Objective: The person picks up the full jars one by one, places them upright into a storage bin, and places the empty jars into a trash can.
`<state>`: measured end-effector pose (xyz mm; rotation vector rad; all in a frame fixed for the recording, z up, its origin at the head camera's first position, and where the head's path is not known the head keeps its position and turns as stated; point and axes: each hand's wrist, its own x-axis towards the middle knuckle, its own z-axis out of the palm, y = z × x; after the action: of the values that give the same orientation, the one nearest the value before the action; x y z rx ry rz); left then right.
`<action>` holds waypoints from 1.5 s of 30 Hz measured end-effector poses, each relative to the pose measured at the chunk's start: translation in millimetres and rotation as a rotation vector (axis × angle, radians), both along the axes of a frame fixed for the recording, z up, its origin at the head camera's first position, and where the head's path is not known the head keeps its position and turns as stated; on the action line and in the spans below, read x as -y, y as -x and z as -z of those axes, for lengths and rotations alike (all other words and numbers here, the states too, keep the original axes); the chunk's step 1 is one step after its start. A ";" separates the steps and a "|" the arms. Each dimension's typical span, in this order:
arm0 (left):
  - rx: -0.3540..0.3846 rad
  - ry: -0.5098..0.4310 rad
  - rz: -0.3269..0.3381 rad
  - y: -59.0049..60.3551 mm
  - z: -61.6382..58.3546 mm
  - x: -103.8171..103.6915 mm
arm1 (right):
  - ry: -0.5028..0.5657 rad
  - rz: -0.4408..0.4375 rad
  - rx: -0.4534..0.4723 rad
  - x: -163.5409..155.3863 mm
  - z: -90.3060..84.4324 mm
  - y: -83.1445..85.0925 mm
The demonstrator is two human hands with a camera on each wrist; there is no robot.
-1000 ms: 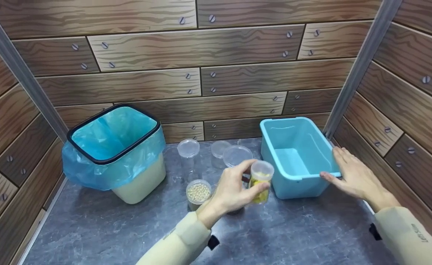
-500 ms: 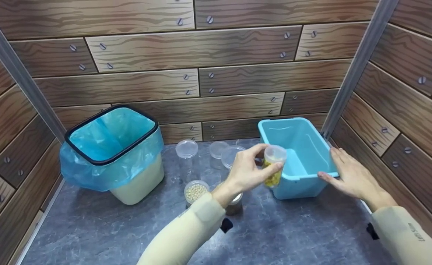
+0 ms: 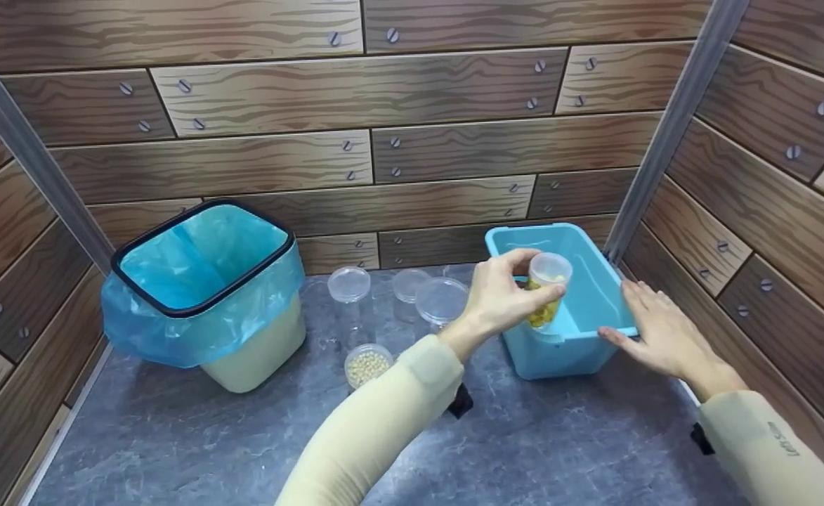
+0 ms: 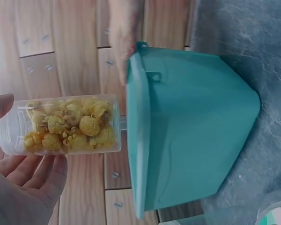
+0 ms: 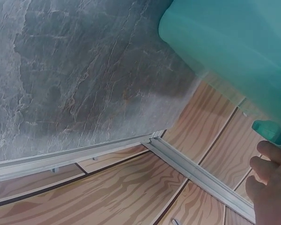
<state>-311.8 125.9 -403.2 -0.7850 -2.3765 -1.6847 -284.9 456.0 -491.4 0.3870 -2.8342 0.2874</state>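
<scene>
Head view: my left hand (image 3: 499,295) is pinching the light, slippery popcorn jar (image 3: 546,289) mid-body; right hand (image 3: 654,336) is resting flat on the bin (image 3: 612,320).

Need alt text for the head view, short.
A person's left hand holds a lidded clear jar of yellow popcorn over a light blue bin, which the right hand steadies. Left on the grey table: a blue-lined trash can and clear jars.

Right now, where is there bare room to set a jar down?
Free: the tabletop in front of the bin, and the tub floor. Crowded: between bin and tub, where jars cluster.
</scene>
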 end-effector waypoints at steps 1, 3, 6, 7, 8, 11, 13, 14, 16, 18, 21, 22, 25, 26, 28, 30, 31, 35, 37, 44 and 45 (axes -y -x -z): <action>0.002 0.013 -0.002 1.2 0.9 -3.0 | -0.001 0.002 0.002 0.4 1.1 0.0; 0.011 0.025 -0.003 3.1 3.1 -8.2 | -0.005 0.008 0.008 1.6 3.1 -0.6; 0.025 0.018 -0.008 5.5 8.1 -14.7 | -0.011 0.015 0.020 3.5 5.0 -1.0; 0.026 0.014 -0.011 6.2 10.4 -16.5 | -0.010 0.017 0.020 4.1 5.2 -1.0; 0.029 0.011 -0.017 6.7 12.8 -18.0 | -0.010 0.018 0.022 4.6 5.3 -1.0; 0.043 0.007 -0.036 7.5 21.3 -21.9 | -0.011 0.016 0.019 5.3 5.1 -0.9; 0.057 0.011 -0.047 7.5 27.3 -23.4 | -0.018 0.012 0.013 5.6 4.5 -0.7; 0.068 0.011 -0.051 7.3 29.9 -23.8 | -0.023 0.008 0.004 5.9 4.3 -0.5; 0.087 0.014 -0.057 7.1 34.6 -24.3 | -0.040 0.001 -0.013 6.3 3.6 -0.4; 0.104 0.019 -0.062 6.7 38.4 -24.5 | -0.057 -0.006 -0.019 6.6 2.8 -0.1; 0.117 0.045 -0.073 6.3 43.5 -25.2 | -0.077 -0.007 -0.023 6.4 2.2 0.0; 0.121 0.056 -0.075 6.2 45.2 -25.5 | -0.081 -0.006 -0.020 6.2 2.2 0.0; 0.126 0.089 -0.084 5.4 49.3 -26.4 | -0.087 -0.004 -0.019 5.8 1.9 0.6; 0.130 0.097 -0.086 4.9 50.2 -26.7 | -0.087 -0.004 -0.022 5.7 1.8 0.7; 0.138 0.105 -0.091 4.5 51.6 -27.5 | -0.085 -0.004 -0.021 5.0 1.3 0.8; 0.140 0.112 -0.098 4.4 52.4 -28.3 | -0.085 -0.003 -0.020 4.5 0.3 0.5; 0.140 0.116 -0.103 4.2 52.6 -28.8 | -0.085 -0.002 -0.021 4.2 -0.2 0.2; 0.115 0.144 -0.121 4.5 53.5 -31.0 | -0.090 -0.003 -0.037 2.8 -0.6 0.9; 0.096 0.162 -0.132 4.2 53.8 -32.0 | -0.090 -0.006 -0.047 2.4 -0.5 1.2; 0.023 0.260 -0.185 1.4 53.3 -35.3 | -0.076 0.000 -0.033 0.2 -0.8 -0.6; 0.012 0.276 -0.191 1.1 53.0 -36.0 | -0.075 0.001 -0.028 -0.1 -1.0 -0.9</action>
<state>-312.9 162.0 -456.2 -0.5604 -2.6316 -1.3120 -284.0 456.1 -490.4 0.4013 -2.8242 0.1748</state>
